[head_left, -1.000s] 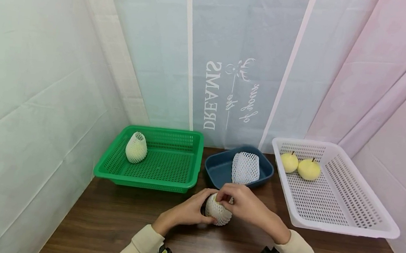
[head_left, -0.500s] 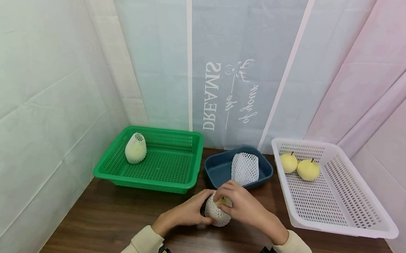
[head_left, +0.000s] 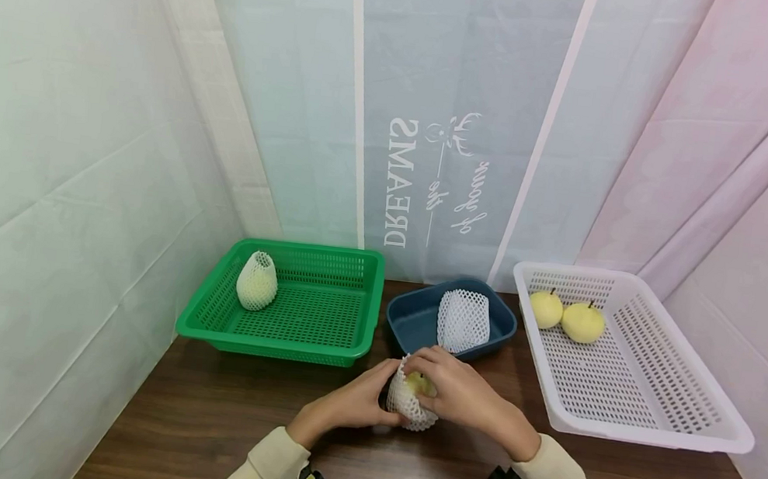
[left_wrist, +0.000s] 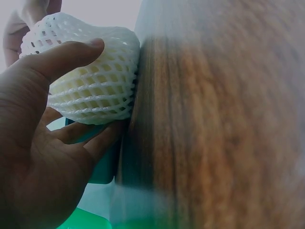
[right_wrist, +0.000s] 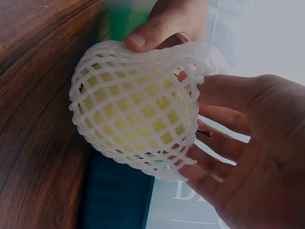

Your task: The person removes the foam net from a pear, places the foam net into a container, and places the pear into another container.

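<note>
A yellow pear (head_left: pixel 415 383) stands on the table inside a white foam net (head_left: pixel 410 412), its top and stem showing at the net's opening. My left hand (head_left: pixel 364 396) grips the netted pear from the left, thumb across the near side and fingers round the far side, as the left wrist view (left_wrist: pixel 62 143) shows. At the top, my right hand (head_left: pixel 458 388) holds the net's open edge. In the right wrist view, its thumb tip reaches inside the mesh (right_wrist: pixel 138 107), and the other fingers lie behind the dark stem (right_wrist: pixel 205 133).
Back left is a green basket (head_left: pixel 302 348) with one netted pear (head_left: pixel 258 282). Behind my hands a blue tray (head_left: pixel 410 320) holds white foam netting (head_left: pixel 464 320). A white basket (head_left: pixel 652 433) with two bare pears (head_left: pixel 583 323) stands at the right. Curtains enclose the table.
My right hand has shifted slightly at the net's edge, and the opening is spread wider, so more of the pear's top shows. My left hand keeps its grip in place.
</note>
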Demonstrator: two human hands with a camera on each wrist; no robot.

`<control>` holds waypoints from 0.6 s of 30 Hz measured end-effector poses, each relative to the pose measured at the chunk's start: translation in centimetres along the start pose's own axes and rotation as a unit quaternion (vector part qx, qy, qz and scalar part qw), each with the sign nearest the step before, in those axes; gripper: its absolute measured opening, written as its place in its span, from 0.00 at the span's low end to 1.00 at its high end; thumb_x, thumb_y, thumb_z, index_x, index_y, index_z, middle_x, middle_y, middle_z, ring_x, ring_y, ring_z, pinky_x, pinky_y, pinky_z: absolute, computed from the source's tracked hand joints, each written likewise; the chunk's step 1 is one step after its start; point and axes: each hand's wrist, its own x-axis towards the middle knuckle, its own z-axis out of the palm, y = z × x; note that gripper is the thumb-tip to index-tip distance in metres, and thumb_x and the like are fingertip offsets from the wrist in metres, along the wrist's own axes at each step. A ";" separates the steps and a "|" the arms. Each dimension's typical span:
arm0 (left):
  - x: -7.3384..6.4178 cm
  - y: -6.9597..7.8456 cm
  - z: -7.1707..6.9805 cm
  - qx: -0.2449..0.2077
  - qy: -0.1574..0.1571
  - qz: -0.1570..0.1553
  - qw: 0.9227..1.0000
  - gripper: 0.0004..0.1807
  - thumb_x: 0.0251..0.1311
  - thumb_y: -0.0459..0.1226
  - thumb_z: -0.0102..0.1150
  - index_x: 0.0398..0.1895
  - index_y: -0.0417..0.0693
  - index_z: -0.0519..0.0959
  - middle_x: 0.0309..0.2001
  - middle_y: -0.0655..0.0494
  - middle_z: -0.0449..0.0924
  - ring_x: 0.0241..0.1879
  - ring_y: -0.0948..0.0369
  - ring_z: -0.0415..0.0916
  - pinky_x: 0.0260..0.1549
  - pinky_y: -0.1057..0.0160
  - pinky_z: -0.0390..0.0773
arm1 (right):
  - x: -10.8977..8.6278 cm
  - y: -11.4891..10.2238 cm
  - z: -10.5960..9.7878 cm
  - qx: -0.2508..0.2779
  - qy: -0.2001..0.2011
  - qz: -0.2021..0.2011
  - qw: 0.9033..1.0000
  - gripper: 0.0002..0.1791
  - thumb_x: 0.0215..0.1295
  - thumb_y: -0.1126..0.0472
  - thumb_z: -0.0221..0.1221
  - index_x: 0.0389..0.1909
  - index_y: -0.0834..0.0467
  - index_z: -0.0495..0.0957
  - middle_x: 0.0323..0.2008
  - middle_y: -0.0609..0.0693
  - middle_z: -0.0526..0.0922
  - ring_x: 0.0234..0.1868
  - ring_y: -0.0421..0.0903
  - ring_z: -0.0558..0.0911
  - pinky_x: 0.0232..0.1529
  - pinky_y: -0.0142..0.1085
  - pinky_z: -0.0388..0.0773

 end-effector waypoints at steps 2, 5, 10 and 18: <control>0.0 0.0 0.0 0.003 0.000 -0.003 1.000 0.49 0.63 0.44 0.76 0.83 0.54 0.59 0.76 0.55 0.67 0.71 0.60 0.70 0.69 0.58 0.75 | 0.0 0.0 0.1 0.000 -0.005 0.001 1.000 0.23 0.57 0.65 0.78 0.53 0.56 0.85 0.53 0.48 0.84 0.54 0.47 0.82 0.50 0.42 0.85; 0.1 0.1 0.0 0.010 -0.001 -0.008 1.000 0.50 0.63 0.44 0.77 0.83 0.54 0.58 0.77 0.55 0.66 0.72 0.60 0.70 0.70 0.57 0.74 | -0.1 0.0 0.1 0.002 -0.013 0.006 1.000 0.25 0.55 0.66 0.79 0.55 0.57 0.84 0.55 0.50 0.83 0.55 0.48 0.82 0.50 0.41 0.85; 0.1 0.1 0.0 0.014 -0.005 -0.015 1.000 0.52 0.62 0.44 0.78 0.84 0.54 0.57 0.78 0.55 0.65 0.74 0.59 0.68 0.72 0.55 0.72 | -0.2 0.0 0.2 -0.001 -0.016 0.005 1.000 0.28 0.52 0.70 0.79 0.56 0.59 0.83 0.55 0.51 0.82 0.55 0.50 0.82 0.49 0.41 0.85; 0.1 0.0 -0.1 0.011 -0.008 -0.009 1.000 0.53 0.59 0.43 0.80 0.83 0.54 0.58 0.77 0.55 0.66 0.74 0.60 0.68 0.73 0.55 0.72 | -0.1 0.0 0.3 -0.008 -0.029 0.009 1.000 0.32 0.49 0.73 0.78 0.57 0.62 0.81 0.56 0.54 0.82 0.59 0.53 0.81 0.59 0.47 0.83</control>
